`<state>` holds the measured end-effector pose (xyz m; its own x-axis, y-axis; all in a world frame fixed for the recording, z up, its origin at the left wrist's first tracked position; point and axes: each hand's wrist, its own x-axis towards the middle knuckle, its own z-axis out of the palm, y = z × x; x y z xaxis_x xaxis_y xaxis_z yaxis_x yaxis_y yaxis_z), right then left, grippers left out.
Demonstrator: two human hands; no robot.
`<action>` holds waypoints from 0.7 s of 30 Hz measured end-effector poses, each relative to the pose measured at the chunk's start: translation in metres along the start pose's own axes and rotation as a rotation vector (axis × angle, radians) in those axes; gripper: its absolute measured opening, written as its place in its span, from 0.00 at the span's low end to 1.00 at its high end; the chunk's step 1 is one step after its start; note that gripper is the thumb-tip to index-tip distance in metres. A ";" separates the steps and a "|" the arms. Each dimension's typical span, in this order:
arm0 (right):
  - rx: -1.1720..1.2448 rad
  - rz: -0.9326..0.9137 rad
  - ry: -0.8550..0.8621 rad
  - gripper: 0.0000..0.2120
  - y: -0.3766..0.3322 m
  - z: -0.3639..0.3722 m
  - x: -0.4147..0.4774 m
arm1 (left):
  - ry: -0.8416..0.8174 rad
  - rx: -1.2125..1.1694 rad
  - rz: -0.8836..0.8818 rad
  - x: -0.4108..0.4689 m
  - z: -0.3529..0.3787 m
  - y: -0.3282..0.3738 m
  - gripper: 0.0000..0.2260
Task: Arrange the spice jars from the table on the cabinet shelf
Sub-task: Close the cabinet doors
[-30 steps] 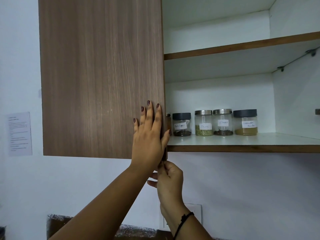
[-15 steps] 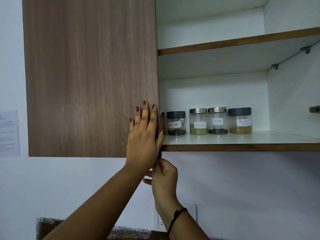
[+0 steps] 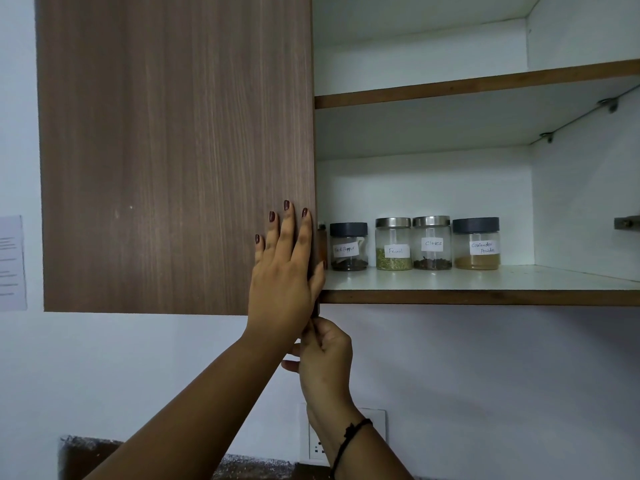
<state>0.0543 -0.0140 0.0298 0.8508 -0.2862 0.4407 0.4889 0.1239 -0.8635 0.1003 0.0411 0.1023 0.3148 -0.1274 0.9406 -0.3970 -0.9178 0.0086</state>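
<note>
Several labelled glass spice jars stand in a row on the lower cabinet shelf (image 3: 478,297): black pepper (image 3: 348,247), fennel (image 3: 393,244), cloves (image 3: 432,243) and coriander powder (image 3: 477,244). Another jar (image 3: 322,242) is mostly hidden behind the edge of the wooden cabinet door (image 3: 173,150). My left hand (image 3: 282,271) lies flat on the door's face near its right edge, fingers straight, with the thumb wrapped round the edge. My right hand (image 3: 323,358) is just below it and pinches the door's lower right corner.
The upper shelf (image 3: 478,85) is bare. A hinge bracket (image 3: 627,223) juts from the cabinet's right wall. A wall socket (image 3: 346,434) sits below, behind my right wrist. A paper sheet (image 3: 12,263) is stuck on the wall at the left.
The door's face has grown wider in view, swinging a little toward the cabinet with both hands still on it. The jars have not moved.
</note>
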 end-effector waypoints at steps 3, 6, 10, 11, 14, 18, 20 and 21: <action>0.000 0.003 0.000 0.15 0.001 0.000 0.001 | -0.007 -0.004 0.001 0.000 0.000 0.000 0.31; 0.006 0.005 -0.002 0.15 0.002 -0.001 0.001 | -0.007 -0.002 0.000 -0.001 -0.001 0.001 0.31; 0.014 0.017 -0.005 0.15 0.001 -0.001 0.001 | -0.005 0.007 0.003 -0.001 -0.002 0.001 0.31; 0.013 0.019 -0.006 0.15 0.001 -0.002 0.001 | -0.006 0.007 0.004 -0.001 -0.002 0.001 0.31; 0.001 0.022 -0.008 0.14 -0.001 -0.006 -0.001 | -0.010 0.013 0.001 -0.001 -0.002 0.001 0.31; -0.009 0.032 0.003 0.12 -0.003 -0.019 -0.009 | -0.019 0.027 0.001 -0.001 -0.004 0.003 0.31; -0.018 0.040 0.018 0.12 -0.005 -0.028 -0.016 | -0.022 0.031 0.005 -0.001 -0.005 0.003 0.31; -0.019 0.040 0.026 0.11 -0.006 -0.034 -0.019 | -0.024 0.033 0.005 -0.001 -0.005 0.003 0.31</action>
<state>0.0290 -0.0415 0.0188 0.8644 -0.3060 0.3989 0.4502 0.1178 -0.8851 0.0939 0.0404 0.1031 0.3333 -0.1404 0.9323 -0.3697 -0.9291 -0.0078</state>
